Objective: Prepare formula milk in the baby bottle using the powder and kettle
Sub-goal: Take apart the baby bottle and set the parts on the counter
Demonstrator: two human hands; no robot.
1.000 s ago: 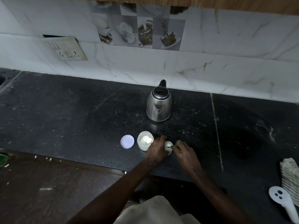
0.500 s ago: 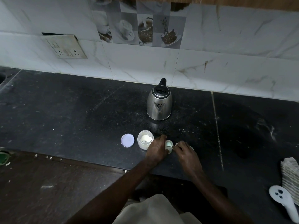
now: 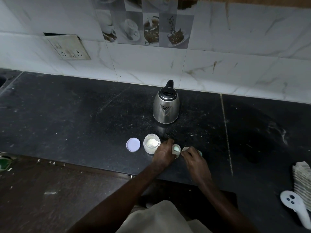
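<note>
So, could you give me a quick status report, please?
Left hand steadying baby bottle. Right hand at its mouth. Powder jar open. Kettle untouched.

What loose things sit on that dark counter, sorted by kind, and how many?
Kettle: 1
Open powder jar: 1
Loose jar lid: 1
Baby bottle: 1
Folded cloth: 1
White handheld controller: 1
Total: 6

No words, numbers or brand names can be read anywhere. The kettle (image 3: 165, 107) shows only a small triangle of dots on its front. The wall tiles (image 3: 144, 29) show pictures of cups and coffee beans, with no writing. The switch plate (image 3: 67, 47) has marks too blurry to read.
</note>
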